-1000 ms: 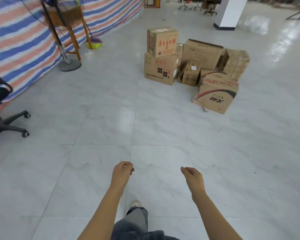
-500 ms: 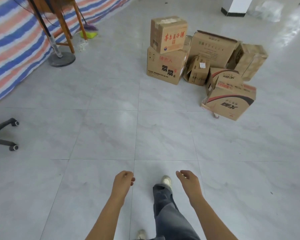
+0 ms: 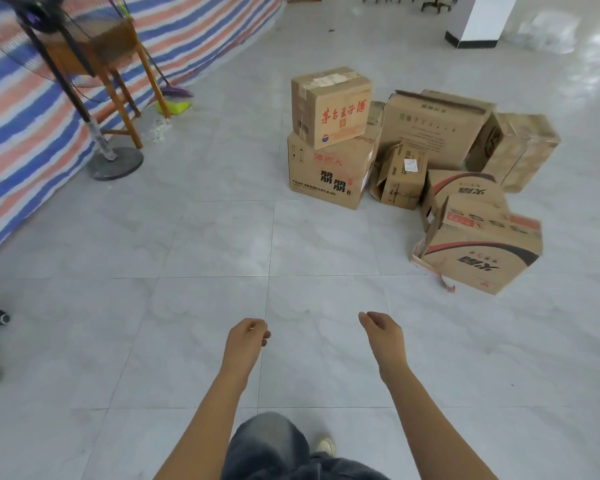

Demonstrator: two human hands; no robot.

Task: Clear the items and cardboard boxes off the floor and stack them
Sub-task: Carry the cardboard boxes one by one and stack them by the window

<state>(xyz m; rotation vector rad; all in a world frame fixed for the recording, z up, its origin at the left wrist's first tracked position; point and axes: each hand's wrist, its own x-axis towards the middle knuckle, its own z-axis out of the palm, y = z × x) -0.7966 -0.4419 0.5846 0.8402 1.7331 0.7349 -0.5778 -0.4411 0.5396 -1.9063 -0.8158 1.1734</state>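
Brown cardboard boxes (image 3: 433, 129) sit clustered on the pale grey tiled floor (image 3: 187, 306), ahead and to the right of two empty hands.

A small carton with red characters (image 3: 329, 105) rests on a larger carton with black characters (image 3: 326, 174). Nearest the person lies a red-and-black striped carton (image 3: 478, 247). The left hand (image 3: 246, 337) and right hand (image 3: 383, 332) hang over the tiles with fingers loosely curled, holding nothing, well apart from the boxes. A blue, red and white striped tarpaulin (image 3: 21, 140) lines the left side behind a black fan stand (image 3: 113, 161).
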